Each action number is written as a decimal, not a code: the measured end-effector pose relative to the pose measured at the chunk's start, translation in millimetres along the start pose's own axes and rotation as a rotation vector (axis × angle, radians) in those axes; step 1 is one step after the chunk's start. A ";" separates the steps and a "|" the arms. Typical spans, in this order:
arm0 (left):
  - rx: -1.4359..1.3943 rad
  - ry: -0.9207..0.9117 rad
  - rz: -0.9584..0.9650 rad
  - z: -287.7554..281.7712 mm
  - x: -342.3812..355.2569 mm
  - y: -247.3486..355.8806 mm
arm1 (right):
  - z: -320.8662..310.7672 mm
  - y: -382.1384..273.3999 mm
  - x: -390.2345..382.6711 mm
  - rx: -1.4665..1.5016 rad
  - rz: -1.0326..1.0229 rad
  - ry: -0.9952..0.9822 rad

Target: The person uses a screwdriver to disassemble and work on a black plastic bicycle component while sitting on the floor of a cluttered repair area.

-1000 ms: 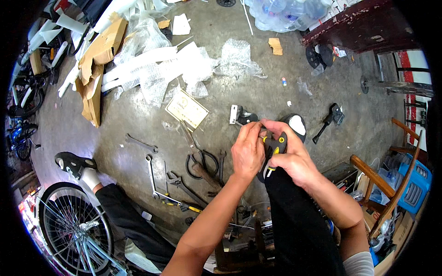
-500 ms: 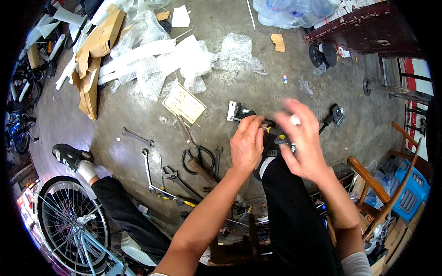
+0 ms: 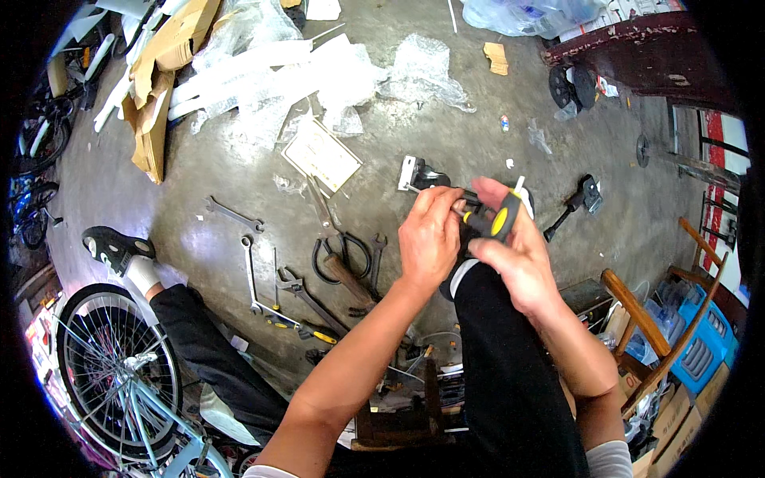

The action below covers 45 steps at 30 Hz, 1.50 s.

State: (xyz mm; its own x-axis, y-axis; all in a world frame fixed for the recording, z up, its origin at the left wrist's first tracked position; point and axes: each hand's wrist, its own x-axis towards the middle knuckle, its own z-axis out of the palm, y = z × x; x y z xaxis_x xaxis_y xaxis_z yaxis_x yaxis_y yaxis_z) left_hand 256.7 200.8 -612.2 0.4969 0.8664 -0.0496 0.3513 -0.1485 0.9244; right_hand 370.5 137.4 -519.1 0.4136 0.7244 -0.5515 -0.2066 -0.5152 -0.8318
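Observation:
My right hand (image 3: 518,251), partly blurred, has its thumb and fingers around the black and yellow handle (image 3: 505,217) of a tool that looks like a screwdriver. Its thin metal shaft runs towards my left hand (image 3: 430,235), whose fingers are closed round it. A shiny end of the shaft pokes out past the left fingertips. Just beyond these fingertips lies a black part (image 3: 430,177) with a white label, partly hidden by the hand. Both hands are over my right foot, in front of the black trouser knee (image 3: 498,319).
Wrenches (image 3: 235,213), an adjustable wrench (image 3: 307,299), a hammer (image 3: 347,279) and black-handled cutters (image 3: 339,255) lie left of my hands. A pedal-like black part (image 3: 578,203) is at right. Bubble wrap (image 3: 422,72) and cardboard (image 3: 151,119) lie beyond; a bicycle wheel (image 3: 119,374) stands lower left.
My right hand has come round the tool's handle, which is now turned more upright; before, its fingers were raised and spread. The left hand keeps its grip. The whole view has shifted slightly.

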 end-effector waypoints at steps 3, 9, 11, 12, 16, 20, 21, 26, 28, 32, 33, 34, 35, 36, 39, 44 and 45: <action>0.068 0.014 -0.004 -2.2 -6.1 -8.5 | -9.2 -21.7 13.8 -0.480 -0.295 -0.155; 0.026 -0.001 0.013 0.4 -2.8 -3.3 | -23.8 -56.0 26.3 -1.410 -0.921 -0.593; 0.005 -0.016 0.002 1.4 -1.3 -5.5 | -27.1 -44.6 22.9 -1.372 -0.938 -0.452; 0.019 0.012 -0.005 3.7 -2.8 -12.0 | -28.3 -37.7 21.0 -1.329 -0.964 -0.305; -0.018 0.013 0.025 1.6 1.9 -8.7 | -21.5 6.3 -18.4 0.042 -0.303 0.280; -0.009 0.008 -0.017 1.3 1.4 -6.6 | -13.2 23.3 -27.5 0.177 0.190 0.028; -0.020 0.020 -0.018 -1.8 0.5 -8.5 | 2.8 15.3 -25.8 0.213 0.170 -0.018; -0.013 0.016 -0.013 4.3 -2.2 -5.4 | -3.3 10.5 -13.3 -0.339 -0.093 -0.073; 0.017 0.009 0.008 2.4 -0.3 -6.6 | -19.4 3.3 -5.0 -0.656 -0.349 -0.155; 0.023 -0.028 0.010 -4.5 -1.9 -5.0 | -33.6 -33.1 17.0 -1.430 -0.714 -0.291; 0.024 -0.023 0.002 -4.8 -1.3 -1.6 | -37.4 -36.6 27.0 -1.450 -0.840 -0.296; 0.026 -0.015 -0.005 -4.0 -0.9 0.6 | -41.6 -39.2 34.5 -1.466 -0.970 -0.301; 0.014 0.015 0.000 -1.4 -1.8 1.6 | -44.7 -38.4 37.8 -1.471 -0.967 -0.304; 0.012 0.018 0.001 -0.3 -1.3 3.7 | -47.1 -35.7 41.7 -1.438 -1.033 -0.287; 0.028 -0.005 0.093 -2.2 -3.8 7.3 | -49.4 -19.4 32.8 -1.389 -1.017 -0.097; 0.026 -0.056 0.089 -5.9 -3.4 2.6 | -43.0 29.7 -12.3 -0.025 -0.209 0.368; 0.028 -0.047 0.088 -4.3 -2.8 1.4 | -41.4 24.3 -15.2 -0.004 -0.011 0.273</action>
State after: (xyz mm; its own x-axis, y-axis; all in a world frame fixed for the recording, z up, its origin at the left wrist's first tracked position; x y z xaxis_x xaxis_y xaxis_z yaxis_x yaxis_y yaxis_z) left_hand 252.5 200.2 -609.1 0.5630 0.8263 0.0136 0.3261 -0.2373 0.9151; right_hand 395.9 94.8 -528.3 0.6394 0.5804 -0.5042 -0.1974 -0.5099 -0.8373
